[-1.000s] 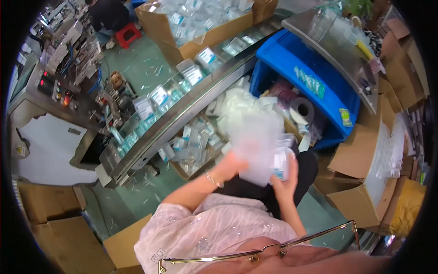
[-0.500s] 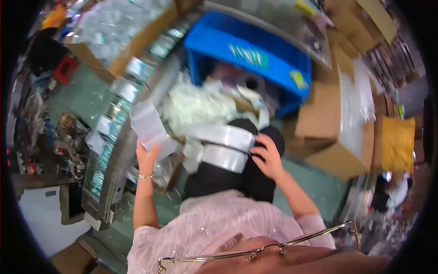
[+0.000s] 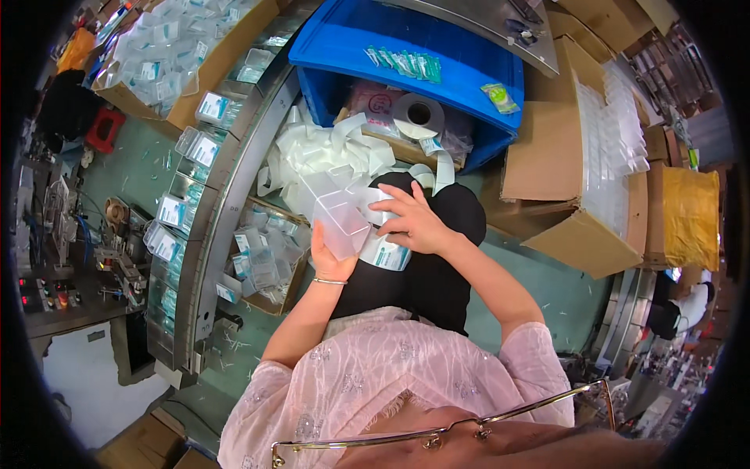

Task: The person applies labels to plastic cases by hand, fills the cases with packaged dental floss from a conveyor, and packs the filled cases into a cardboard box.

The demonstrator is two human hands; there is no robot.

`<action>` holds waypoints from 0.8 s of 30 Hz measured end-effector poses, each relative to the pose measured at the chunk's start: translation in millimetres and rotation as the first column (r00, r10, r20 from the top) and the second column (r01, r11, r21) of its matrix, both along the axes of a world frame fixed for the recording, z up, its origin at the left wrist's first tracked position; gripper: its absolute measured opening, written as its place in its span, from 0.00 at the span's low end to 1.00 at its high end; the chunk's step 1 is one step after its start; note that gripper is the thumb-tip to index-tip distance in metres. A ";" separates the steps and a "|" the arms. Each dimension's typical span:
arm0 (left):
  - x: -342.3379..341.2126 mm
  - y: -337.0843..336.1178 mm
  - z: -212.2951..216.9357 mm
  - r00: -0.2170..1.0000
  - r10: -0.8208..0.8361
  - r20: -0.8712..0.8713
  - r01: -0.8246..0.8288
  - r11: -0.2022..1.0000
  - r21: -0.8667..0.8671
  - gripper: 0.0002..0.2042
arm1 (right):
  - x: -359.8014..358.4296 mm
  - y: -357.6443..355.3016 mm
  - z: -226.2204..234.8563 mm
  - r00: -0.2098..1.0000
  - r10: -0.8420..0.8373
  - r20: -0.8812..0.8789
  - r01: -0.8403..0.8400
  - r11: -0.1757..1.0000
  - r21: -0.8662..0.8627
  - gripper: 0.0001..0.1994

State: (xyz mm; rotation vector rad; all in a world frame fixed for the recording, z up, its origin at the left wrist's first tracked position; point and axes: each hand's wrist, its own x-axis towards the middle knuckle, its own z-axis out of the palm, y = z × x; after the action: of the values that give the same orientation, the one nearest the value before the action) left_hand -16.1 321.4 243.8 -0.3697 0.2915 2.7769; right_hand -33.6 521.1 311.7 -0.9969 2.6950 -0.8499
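Note:
Over my lap, my left hand point(image 3: 332, 256) grips a clear, frosted plastic box point(image 3: 330, 205) by its lower end, tilted. My right hand point(image 3: 422, 222) reaches to the box's right side, fingers bent around a white label point(image 3: 373, 205) against that side. How firmly the label sticks there, I cannot tell. Just below, a strip of printed white and teal labels point(image 3: 388, 255) lies across my dark trousers. Behind the box heaps a tangle of pale backing strip point(image 3: 324, 152).
A blue bin point(image 3: 414, 39) on its side holds a label roll point(image 3: 419, 115); small teal packets lie on it. To the left runs a conveyor point(image 3: 226, 184) carrying labelled boxes. Cartons of boxes stand at lower left point(image 3: 269, 254), upper left point(image 3: 183, 117) and right point(image 3: 551, 148).
My left hand has brought the plastic box rightward from near the conveyor to over my lap. My right hand has moved left from the strip's edge to the box's side.

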 end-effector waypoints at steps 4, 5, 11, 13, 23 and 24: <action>3.4 -7.2 -2.8 1.000 -0.019 0.021 0.018 0.999 0.044 0.27 | 20.4 1.8 -21.1 0.950 -0.051 -0.307 -0.001 0.986 -0.166 0.05; 4.8 -11.9 -2.7 1.000 -0.001 0.010 0.001 0.998 0.065 0.26 | 31.5 2.1 -24.0 0.953 -0.063 -0.297 0.019 0.989 -0.148 0.05; 0.0 -28.0 -4.3 1.000 -0.007 0.014 0.008 0.999 -0.052 0.25 | 107.8 16.3 -4.4 0.941 -0.326 -0.087 0.240 0.829 -0.506 0.06; -10.5 -35.7 -11.0 1.000 0.010 -0.007 -0.011 0.987 -0.161 0.25 | 123.1 23.9 -0.2 0.914 -0.405 -0.027 0.305 0.731 -0.611 0.06; -6.2 22.8 81.1 0.908 -0.321 -0.268 0.019 0.672 -0.741 0.25 | 87.9 -31.0 25.2 0.746 -0.598 0.292 0.513 0.237 -0.825 0.14; -6.0 26.6 83.6 0.923 -0.325 -0.206 0.103 0.724 -0.682 0.25 | 81.2 -34.1 23.0 0.743 -0.634 0.213 0.507 0.325 -0.798 0.13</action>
State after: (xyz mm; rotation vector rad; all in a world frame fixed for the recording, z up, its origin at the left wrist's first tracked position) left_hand -22.1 348.0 327.4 -0.0288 1.3336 2.3919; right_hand 47.5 487.0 334.7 -0.0252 2.7201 -2.4474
